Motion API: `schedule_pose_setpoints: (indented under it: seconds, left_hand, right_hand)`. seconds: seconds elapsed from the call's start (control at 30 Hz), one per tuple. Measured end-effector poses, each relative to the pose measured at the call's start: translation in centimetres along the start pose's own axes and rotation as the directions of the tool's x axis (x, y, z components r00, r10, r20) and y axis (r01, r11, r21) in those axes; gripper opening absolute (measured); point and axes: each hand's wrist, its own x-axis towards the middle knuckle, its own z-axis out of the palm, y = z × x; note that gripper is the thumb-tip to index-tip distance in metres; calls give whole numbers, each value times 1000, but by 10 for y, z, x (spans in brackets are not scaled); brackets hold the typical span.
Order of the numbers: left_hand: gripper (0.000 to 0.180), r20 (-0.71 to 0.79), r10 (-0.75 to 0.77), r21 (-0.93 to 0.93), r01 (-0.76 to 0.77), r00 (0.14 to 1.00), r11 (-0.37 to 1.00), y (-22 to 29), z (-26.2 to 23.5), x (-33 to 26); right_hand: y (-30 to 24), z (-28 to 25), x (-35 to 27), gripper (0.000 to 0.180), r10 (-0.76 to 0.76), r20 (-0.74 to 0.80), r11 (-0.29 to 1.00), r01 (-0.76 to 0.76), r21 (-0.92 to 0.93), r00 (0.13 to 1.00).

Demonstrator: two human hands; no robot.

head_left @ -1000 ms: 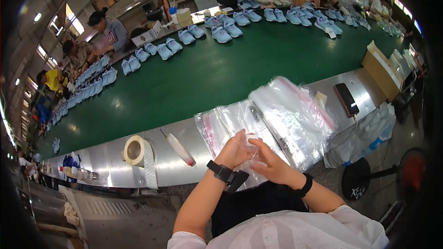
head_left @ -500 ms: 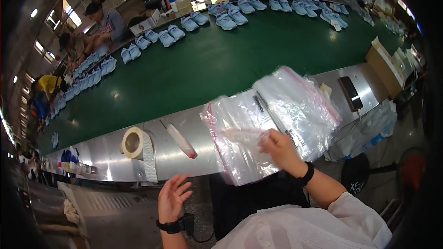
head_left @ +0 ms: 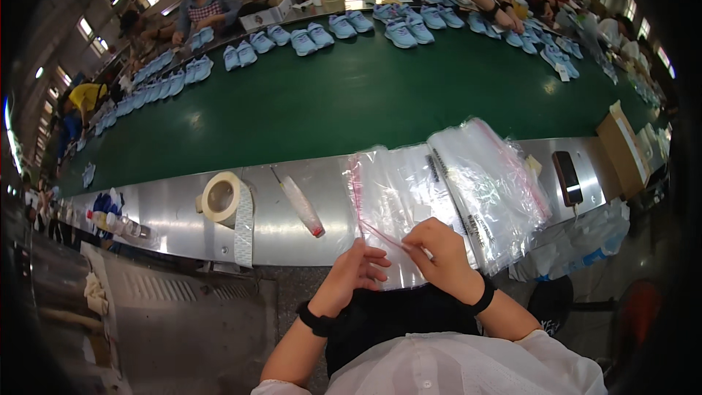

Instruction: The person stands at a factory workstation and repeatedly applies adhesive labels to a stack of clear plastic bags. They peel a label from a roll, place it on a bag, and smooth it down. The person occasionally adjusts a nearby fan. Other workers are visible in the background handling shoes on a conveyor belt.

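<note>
Two stacks of clear zip bags with pink seal strips lie side by side on the metal ledge: a left stack (head_left: 395,183) and a right stack (head_left: 486,175). My right hand (head_left: 442,254) is closed in a pinch on the pink-edged mouth of a clear plastic bag (head_left: 384,235), lifted a little at the near end of the left stack. Beside that edge is my left hand (head_left: 356,272), its fingers bent loosely and apart. Its raised fingertip meets the bag's edge or nearly so; I cannot tell which.
A label roll (head_left: 225,199) and a slim plastic-wrapped tool (head_left: 301,206) lie left of the bags. A phone (head_left: 567,178) and an open cardboard box (head_left: 623,148) are at right. Beyond runs a green conveyor belt (head_left: 292,110) with light-blue shoes (head_left: 312,38) along its far side, where people work.
My left hand has moved right and up to the bags' near edge. My right hand has drawn the bag's edge toward me. The head view has shifted; a co-worker's arm now reaches to the shoes.
</note>
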Motion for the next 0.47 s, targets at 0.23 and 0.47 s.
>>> schedule_pose_setpoints:
  seconds: [0.23, 0.47]
  left_hand:
    - [26, -50, -46, 43, 48, 998, 998, -25, 8, 24]
    - [21, -107, 10, -66, -17, 994, 998, -39, 3, 39]
  right_hand:
    - [8, 3, -9, 21, -150, 201, 977, 176, -119, 968]
    - [30, -5, -6, 18, 171, 192, 970, -200, 142, 966]
